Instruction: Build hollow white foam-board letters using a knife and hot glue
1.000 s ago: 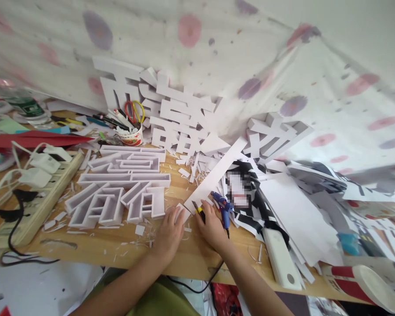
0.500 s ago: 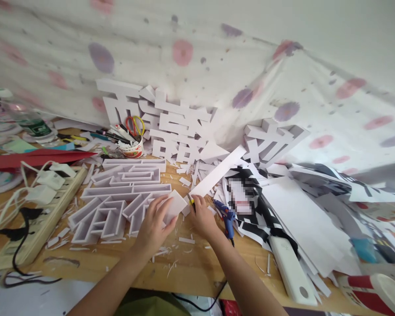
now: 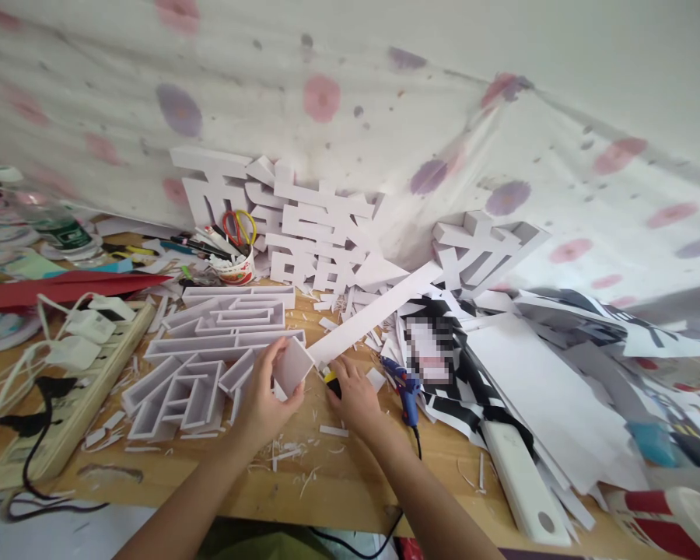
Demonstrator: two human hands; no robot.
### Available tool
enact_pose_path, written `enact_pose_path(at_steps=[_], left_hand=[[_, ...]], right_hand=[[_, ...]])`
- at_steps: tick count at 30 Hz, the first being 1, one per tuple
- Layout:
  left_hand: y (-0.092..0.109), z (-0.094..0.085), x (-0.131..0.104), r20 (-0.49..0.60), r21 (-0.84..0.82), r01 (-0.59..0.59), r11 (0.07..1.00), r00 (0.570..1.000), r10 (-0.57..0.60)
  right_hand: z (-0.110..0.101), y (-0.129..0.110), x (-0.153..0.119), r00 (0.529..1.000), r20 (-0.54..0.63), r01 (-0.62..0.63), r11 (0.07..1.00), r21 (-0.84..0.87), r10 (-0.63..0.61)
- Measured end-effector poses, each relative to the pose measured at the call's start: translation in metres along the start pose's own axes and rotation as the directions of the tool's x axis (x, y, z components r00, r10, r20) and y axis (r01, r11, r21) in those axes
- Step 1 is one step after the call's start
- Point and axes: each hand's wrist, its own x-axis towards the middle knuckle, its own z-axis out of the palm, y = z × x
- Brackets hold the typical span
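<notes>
- Two bare hands work above the middle of the bench (image 3: 362,494), towards its front edge: the left hand (image 3: 268,397) and the right hand (image 3: 357,395).
- Small white panel (image 3: 293,367): pinched in the left hand between thumb and fingers, tilted up on a slant; whether its lower edge meets the wood cannot be told.
- Yellow-and-black cutter (image 3: 331,381): gripped between the right thumb and bent fingers, largely covered; the blade cannot be made out.
- Long white strip (image 3: 379,315): lies ahead of both hands, its long axis running obliquely from the middle of the bench towards the back right corner. The near end sits at the panel's right corner, touching or just beside it, and just beyond the right fingertips; the right hand is the nearer one.
- Blue glue gun (image 3: 405,386): to the right of the right hand, apart from it, its cord leading to the front edge.
- Hollow white letter form (image 3: 195,381): left of the left hand, channels facing up; its nearest part is partly hidden by that hand.
- Raised white letters (image 3: 327,214): standing along the back edge, before a flowered cloth (image 3: 239,101).
- Patterned cup (image 3: 236,271) with scissors (image 3: 239,227): near the back edge, left of centre.
- Power strip (image 3: 87,400): slanting along the left end.
</notes>
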Motion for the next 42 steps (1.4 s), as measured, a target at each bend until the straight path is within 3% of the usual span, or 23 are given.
enact_pose_path(at_steps=[4, 7, 10, 14, 17, 19, 24, 29, 32, 36, 39, 42], left_hand=[[-0.007, -0.004, 0.012, -0.003, -0.220, 0.154, 0.963, 0.987, -0.159], [-0.006, -0.014, 0.024, 0.162, -0.384, 0.256, 0.887, 0.965, -0.208], [0.002, -0.025, 0.031, 0.399, -0.536, 0.370, 0.759, 0.903, -0.158], [0.013, -0.032, 0.032, 0.560, -0.590, 0.505, 0.631, 0.818, -0.131], [0.014, -0.033, 0.032, 0.632, -0.524, 0.622, 0.581, 0.742, -0.224], [0.012, -0.032, 0.034, 0.615, -0.471, 0.666, 0.578, 0.718, -0.326], [-0.001, -0.027, 0.041, 0.332, -0.470, 0.615, 0.634, 0.788, -0.519], [-0.015, -0.024, 0.039, 0.228, -0.397, 0.566, 0.723, 0.823, -0.520], [-0.022, -0.026, 0.036, 0.180, -0.236, 0.462, 0.855, 0.886, -0.428], [-0.027, -0.030, 0.033, 0.161, 0.071, 0.212, 0.975, 0.962, -0.221], [-0.032, -0.031, 0.029, 0.222, 0.208, 0.053, 0.977, 0.970, -0.100], [-0.036, -0.028, 0.023, 0.274, 0.286, -0.016, 0.958, 0.959, -0.066]], right_hand=[[-0.001, -0.005, 0.004, 0.994, -0.109, 0.020, 0.998, 0.059, -0.013], [-0.014, -0.011, 0.001, 0.979, -0.198, 0.102, 0.949, 0.297, -0.043], [-0.031, -0.020, 0.000, 0.985, -0.143, 0.165, 0.756, 0.634, -0.095], [-0.043, -0.030, 0.004, 0.973, -0.063, 0.166, 0.484, 0.859, -0.222], [-0.043, -0.031, 0.005, 0.974, 0.013, 0.091, 0.441, 0.893, -0.228], [-0.044, -0.029, 0.004, 0.980, 0.031, 0.073, 0.501, 0.862, -0.196], [-0.046, -0.030, -0.002, 0.999, -0.034, -0.002, 0.807, 0.591, 0.027], [-0.042, -0.045, 0.006, 0.998, -0.011, -0.055, 0.907, 0.419, 0.065], [-0.039, -0.054, 0.013, 0.999, -0.009, -0.043, 0.935, 0.351, 0.049], [-0.036, -0.061, 0.018, 0.999, 0.011, -0.032, 0.954, 0.299, 0.030], [-0.036, -0.062, 0.016, 1.000, 0.003, -0.024, 0.965, 0.262, 0.024], [-0.040, -0.063, 0.013, 0.999, -0.001, -0.036, 0.964, 0.265, 0.038]])
